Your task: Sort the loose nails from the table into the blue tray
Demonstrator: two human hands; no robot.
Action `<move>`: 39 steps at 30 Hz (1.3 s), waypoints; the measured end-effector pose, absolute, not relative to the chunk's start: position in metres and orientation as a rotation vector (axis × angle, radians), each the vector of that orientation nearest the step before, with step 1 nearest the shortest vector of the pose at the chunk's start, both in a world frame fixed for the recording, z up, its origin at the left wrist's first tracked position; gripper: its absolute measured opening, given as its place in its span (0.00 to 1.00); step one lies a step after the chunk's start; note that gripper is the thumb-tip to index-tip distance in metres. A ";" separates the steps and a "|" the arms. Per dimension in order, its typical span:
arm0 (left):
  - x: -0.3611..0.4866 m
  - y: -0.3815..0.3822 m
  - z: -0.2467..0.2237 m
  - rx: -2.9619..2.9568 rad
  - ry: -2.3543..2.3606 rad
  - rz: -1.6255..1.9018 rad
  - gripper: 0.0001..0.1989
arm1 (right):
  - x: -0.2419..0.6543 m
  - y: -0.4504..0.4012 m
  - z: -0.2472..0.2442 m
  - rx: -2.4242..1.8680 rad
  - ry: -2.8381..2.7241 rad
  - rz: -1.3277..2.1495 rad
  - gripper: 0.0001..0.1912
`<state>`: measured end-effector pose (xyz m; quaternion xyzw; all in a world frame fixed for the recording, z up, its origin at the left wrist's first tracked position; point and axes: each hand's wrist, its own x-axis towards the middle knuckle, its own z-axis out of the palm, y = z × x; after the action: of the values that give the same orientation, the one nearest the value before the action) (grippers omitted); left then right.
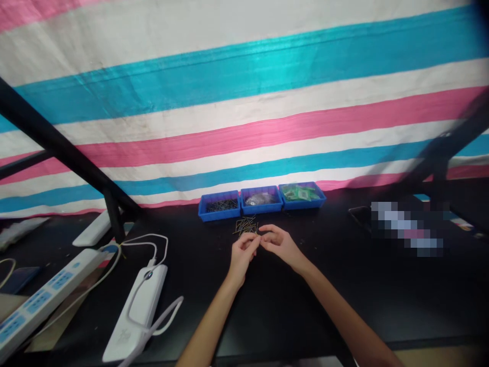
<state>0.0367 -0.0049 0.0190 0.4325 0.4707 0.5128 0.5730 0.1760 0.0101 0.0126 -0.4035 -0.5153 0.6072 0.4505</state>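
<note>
Over the black table (290, 316), my two hands meet at the fingertips. My left hand (242, 257) is closed, thumb against its curled fingers. My right hand (282, 247) has its thumb and fingertips drawn together at the left fingertips, the index finger arched above. Whatever sits between the fingers is too small to make out. Just beyond my left hand lies a loose pile of long thin screws (245, 223), partly hidden by the fingers. Behind it, a blue bin (219, 215) contains more dark, thin screws or nails.
Beside that bin stand a blue bin (262, 207) with clear plastic and a blue bin (303, 205) with green packets. A white power bank (132, 316) with cables and a power strip (49, 295) lie left. Rightward is a phone-like object (359, 216), partly pixelated. Striped sheeting (244, 137) hangs behind.
</note>
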 end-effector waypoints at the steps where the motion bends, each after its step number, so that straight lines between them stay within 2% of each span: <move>1: 0.036 -0.004 0.018 1.009 1.106 1.206 0.13 | 0.176 0.010 0.014 -1.008 -1.283 1.491 0.18; 4: 0.036 -0.003 0.014 0.995 1.119 1.231 0.13 | 0.176 0.009 0.016 -1.055 -1.326 1.476 0.16; 12: 0.034 -0.002 0.014 0.971 1.165 1.313 0.10 | 0.171 0.006 0.011 -1.135 -1.263 1.503 0.20; 18: 0.033 -0.001 0.015 0.935 1.184 1.321 0.10 | 0.167 0.003 0.014 -1.102 -1.443 1.449 0.11; 29: 0.034 -0.002 0.017 0.918 1.151 1.326 0.14 | 0.170 0.007 0.015 -1.158 -1.441 1.300 0.13; 39: 0.031 -0.002 0.018 1.161 1.179 1.288 0.12 | 0.173 0.010 0.015 -1.202 -1.333 1.166 0.15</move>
<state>0.0308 -0.0025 0.0177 0.4799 0.4874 0.5324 0.4987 0.1733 0.0103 0.0149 -0.4925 -0.5465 0.4779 0.4801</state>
